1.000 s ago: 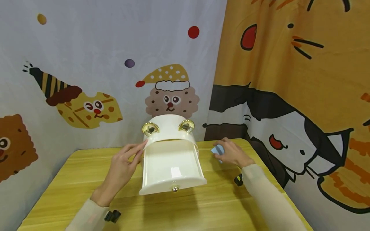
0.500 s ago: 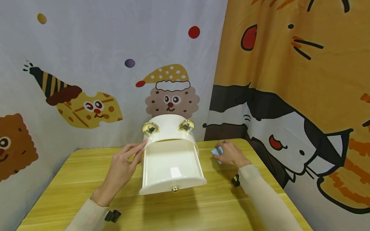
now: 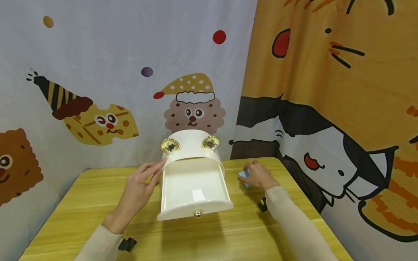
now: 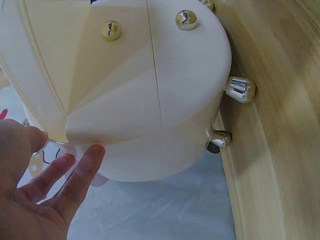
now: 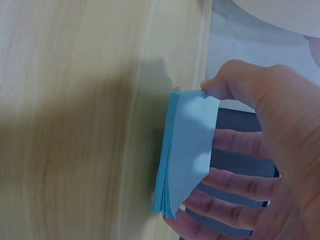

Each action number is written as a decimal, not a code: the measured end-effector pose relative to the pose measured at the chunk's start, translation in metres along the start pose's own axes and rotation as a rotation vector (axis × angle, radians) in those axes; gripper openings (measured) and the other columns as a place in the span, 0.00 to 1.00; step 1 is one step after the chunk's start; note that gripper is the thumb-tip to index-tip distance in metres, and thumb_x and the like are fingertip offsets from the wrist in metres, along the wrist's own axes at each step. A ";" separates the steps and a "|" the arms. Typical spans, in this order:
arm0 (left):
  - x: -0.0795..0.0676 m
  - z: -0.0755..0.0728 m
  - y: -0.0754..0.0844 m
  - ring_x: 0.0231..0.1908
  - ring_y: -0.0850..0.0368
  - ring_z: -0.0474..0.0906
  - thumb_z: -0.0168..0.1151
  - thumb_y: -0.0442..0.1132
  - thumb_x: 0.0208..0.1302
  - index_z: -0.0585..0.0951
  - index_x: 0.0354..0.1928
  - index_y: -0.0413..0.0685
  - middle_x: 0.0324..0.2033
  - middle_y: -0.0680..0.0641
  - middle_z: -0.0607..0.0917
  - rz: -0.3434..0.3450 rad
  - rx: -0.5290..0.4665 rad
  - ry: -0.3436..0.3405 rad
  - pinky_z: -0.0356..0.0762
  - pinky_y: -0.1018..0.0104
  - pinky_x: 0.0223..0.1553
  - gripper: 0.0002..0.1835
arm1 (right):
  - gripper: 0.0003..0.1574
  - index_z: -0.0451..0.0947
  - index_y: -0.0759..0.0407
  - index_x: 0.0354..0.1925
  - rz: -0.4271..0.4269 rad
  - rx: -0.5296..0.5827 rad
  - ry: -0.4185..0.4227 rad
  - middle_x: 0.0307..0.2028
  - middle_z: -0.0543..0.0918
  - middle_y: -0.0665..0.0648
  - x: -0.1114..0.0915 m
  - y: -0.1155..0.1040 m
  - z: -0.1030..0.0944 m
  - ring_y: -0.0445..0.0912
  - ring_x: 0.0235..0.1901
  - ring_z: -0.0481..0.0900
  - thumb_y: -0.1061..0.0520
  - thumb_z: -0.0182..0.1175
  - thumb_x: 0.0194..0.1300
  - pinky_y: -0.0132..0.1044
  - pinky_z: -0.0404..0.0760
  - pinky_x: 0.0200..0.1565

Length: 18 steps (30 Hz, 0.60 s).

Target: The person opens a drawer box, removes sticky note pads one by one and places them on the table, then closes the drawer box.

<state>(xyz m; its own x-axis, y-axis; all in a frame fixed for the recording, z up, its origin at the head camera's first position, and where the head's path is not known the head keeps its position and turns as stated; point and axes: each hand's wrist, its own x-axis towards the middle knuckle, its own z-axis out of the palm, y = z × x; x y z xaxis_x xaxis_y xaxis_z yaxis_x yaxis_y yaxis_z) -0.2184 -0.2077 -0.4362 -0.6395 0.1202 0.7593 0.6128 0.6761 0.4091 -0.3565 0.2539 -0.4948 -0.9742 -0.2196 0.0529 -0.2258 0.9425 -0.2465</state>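
Note:
A glossy white cabinet point(image 3: 187, 142) with two gold round ornaments on top stands at the table's back, its drawer point(image 3: 196, 181) pulled out with nothing inside. My left hand point(image 3: 138, 185) touches the cabinet's left side; the left wrist view shows its fingertips point(image 4: 94, 152) against the wall, fingers extended. To the right of the cabinet, my right hand point(image 3: 260, 176) holds a light-blue pad of sticky notes point(image 5: 192, 135) by its edges, thumb at one end and fingers at the other. In the head view the hand covers much of the pad.
Wood-grained table point(image 3: 85, 203) runs under everything, with a cartoon-printed curtain point(image 3: 107, 54) close behind and at the right. Gold knobs point(image 4: 111, 31) are on the drawer fronts, and gold feet point(image 4: 241, 90) hold the cabinet up.
My right hand has shifted slightly left and toward me with the sticky notes, staying right of the cabinet. The left hand and the open drawer have not moved.

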 end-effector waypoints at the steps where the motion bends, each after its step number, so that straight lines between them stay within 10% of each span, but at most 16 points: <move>1: 0.000 0.000 0.000 0.33 0.57 0.90 0.75 0.24 0.76 0.90 0.73 0.48 0.51 0.40 0.94 0.002 -0.001 0.000 0.86 0.80 0.30 0.27 | 0.34 0.89 0.56 0.68 0.005 -0.008 -0.005 0.63 0.85 0.69 0.001 0.000 0.001 0.54 0.41 0.85 0.36 0.78 0.76 0.52 0.90 0.42; 18: 0.000 -0.001 0.000 0.31 0.62 0.88 0.74 0.23 0.77 0.90 0.73 0.47 0.52 0.40 0.94 0.002 -0.018 -0.004 0.86 0.81 0.30 0.27 | 0.36 0.90 0.60 0.64 0.075 -0.072 -0.043 0.60 0.89 0.69 0.007 -0.004 0.012 0.56 0.41 0.86 0.34 0.77 0.75 0.56 0.90 0.42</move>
<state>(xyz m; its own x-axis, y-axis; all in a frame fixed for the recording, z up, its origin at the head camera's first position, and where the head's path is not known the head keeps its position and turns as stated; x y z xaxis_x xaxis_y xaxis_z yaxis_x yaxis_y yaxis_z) -0.2178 -0.2080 -0.4358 -0.6397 0.1245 0.7584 0.6226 0.6625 0.4164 -0.3627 0.2452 -0.5054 -0.9875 -0.1574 -0.0050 -0.1540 0.9719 -0.1778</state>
